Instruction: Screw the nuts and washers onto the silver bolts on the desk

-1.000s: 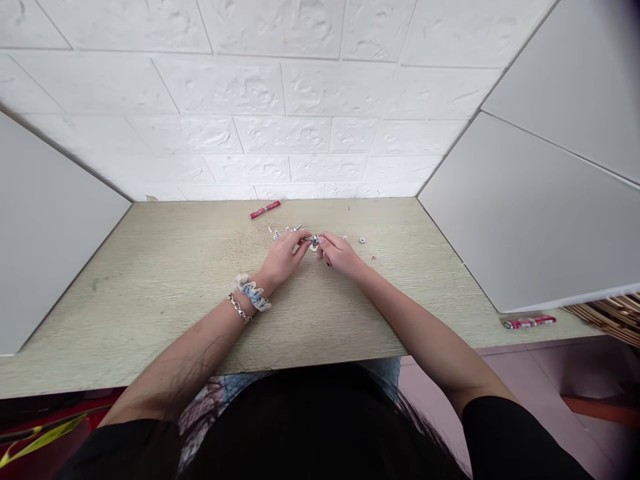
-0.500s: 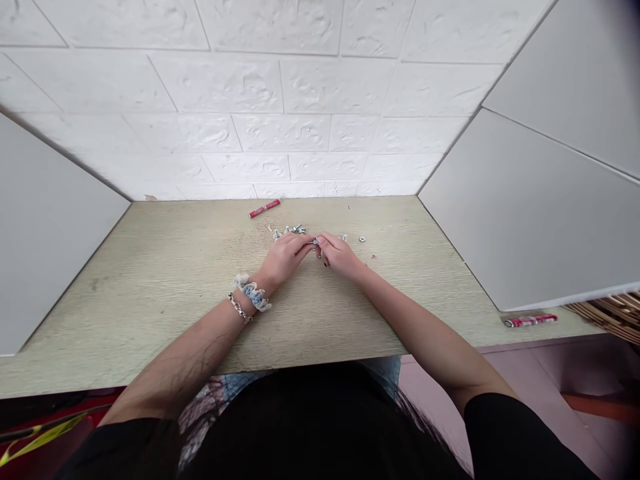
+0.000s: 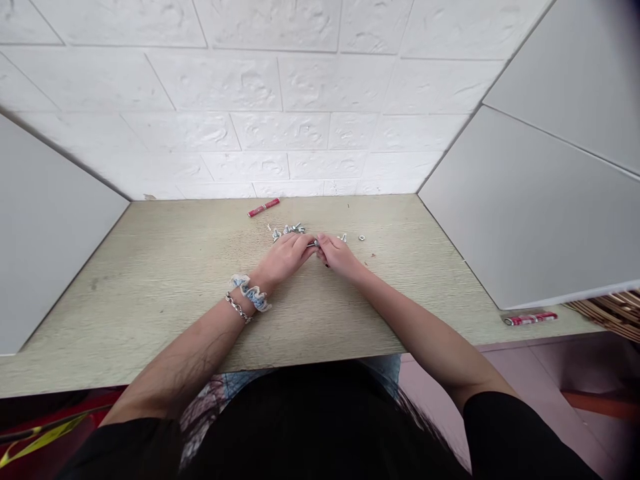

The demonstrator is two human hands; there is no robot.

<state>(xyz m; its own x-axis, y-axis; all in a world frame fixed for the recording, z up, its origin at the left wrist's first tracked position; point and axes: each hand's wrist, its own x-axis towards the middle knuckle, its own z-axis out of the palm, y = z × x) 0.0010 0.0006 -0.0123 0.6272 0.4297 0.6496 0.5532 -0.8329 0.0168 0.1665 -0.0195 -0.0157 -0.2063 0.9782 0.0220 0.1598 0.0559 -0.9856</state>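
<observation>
Near the middle of the pale wooden tabletop [image 3: 165, 280], my left hand [image 3: 286, 259] and my right hand [image 3: 339, 255] meet at the fingertips. Pinched between them is a small metal bolt [image 3: 313, 244], with what looks like a nut at its right end, by my right fingers. Several silvery bolts [image 3: 296, 229] lie just behind my left hand, partly hidden by it. Behind my right hand is another small metal piece [image 3: 343, 237]. A loose nut [image 3: 362, 238] rests to the right of it.
One red tube [image 3: 263, 208] lies at the back near the white brick wall [image 3: 260, 130]. A second red tube [image 3: 531, 319] is at the front right edge, beside a wicker basket [image 3: 613, 313]. Grey panels [image 3: 530, 213] stand at both sides.
The fingers of both hands have shifted slightly around the bolt, and my left hand sits a little lower, showing more of the bolts behind it.
</observation>
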